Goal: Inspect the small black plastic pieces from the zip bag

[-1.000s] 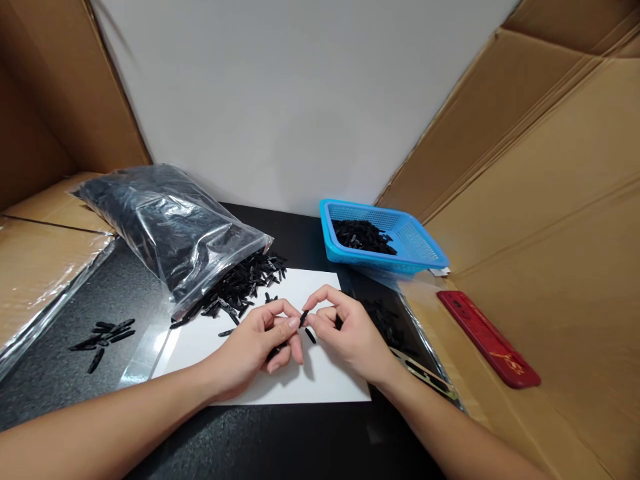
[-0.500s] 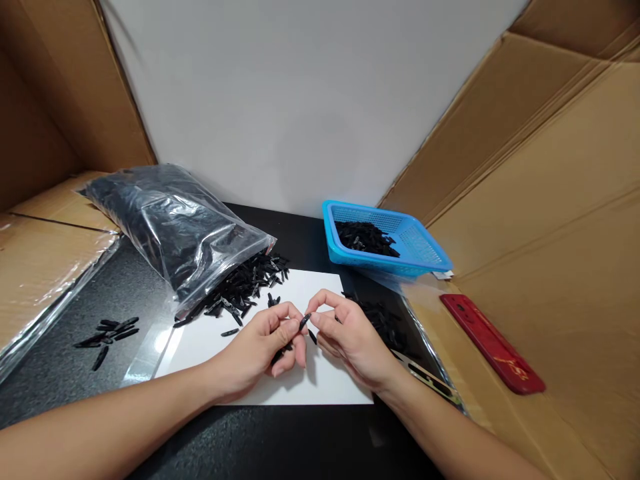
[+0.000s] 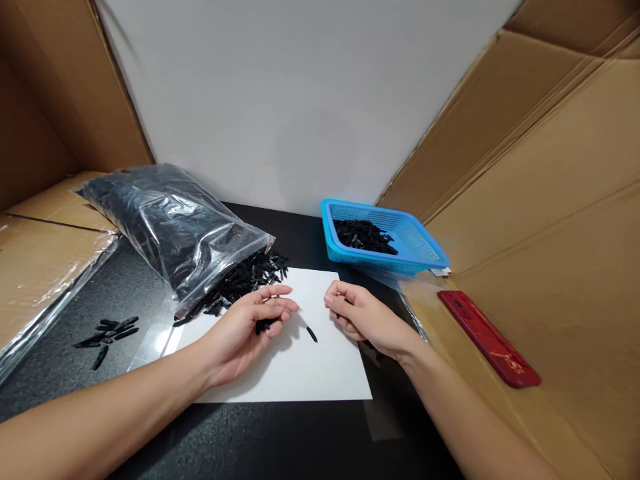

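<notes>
Over the white sheet [image 3: 295,363] near the counter's front edge, the left hand [image 3: 250,327] curled loosely around a few small black pieces [image 3: 264,326]. The right hand [image 3: 361,316] sat clenched at the sheet's right edge; what it held could not be told. One loose black piece [image 3: 311,334] lay on the sheet between the hands, touching neither.
</notes>
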Tool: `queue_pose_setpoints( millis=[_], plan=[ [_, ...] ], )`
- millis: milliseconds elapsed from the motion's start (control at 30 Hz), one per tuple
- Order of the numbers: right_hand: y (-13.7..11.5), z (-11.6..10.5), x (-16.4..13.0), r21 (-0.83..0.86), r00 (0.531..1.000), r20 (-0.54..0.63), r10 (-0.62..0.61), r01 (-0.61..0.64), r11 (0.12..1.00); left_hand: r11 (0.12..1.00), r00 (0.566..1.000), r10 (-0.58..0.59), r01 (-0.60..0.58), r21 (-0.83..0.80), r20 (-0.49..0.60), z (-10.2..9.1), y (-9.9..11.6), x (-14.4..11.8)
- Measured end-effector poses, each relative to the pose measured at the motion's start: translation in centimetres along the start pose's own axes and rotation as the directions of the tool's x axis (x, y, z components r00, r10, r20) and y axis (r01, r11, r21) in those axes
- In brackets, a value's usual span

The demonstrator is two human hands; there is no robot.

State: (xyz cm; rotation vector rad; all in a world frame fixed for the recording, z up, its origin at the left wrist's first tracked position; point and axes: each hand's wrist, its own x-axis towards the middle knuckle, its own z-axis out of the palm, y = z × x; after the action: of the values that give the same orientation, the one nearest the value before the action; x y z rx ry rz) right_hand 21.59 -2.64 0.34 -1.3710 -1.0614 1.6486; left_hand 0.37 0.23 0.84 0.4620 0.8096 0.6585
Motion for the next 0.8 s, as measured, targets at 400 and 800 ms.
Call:
queue_pose_setpoints(
  millis=[400,800],
  plan=[
    [0.9,2.0,-0.6,-0.74,0.982,0.079,-0.17,0.172,0.651,0.953,0.987,0.067,-0.107,0.282,0.147,-0.2,-0.4,0.0],
    [-0.3,1.9,0.0,0.236,0.994,0.098,-0.045,0.02,0.972,0.973,0.986,0.02,-0.057,0.226,0.163,-0.1,-0.9,-0.1]
  ],
)
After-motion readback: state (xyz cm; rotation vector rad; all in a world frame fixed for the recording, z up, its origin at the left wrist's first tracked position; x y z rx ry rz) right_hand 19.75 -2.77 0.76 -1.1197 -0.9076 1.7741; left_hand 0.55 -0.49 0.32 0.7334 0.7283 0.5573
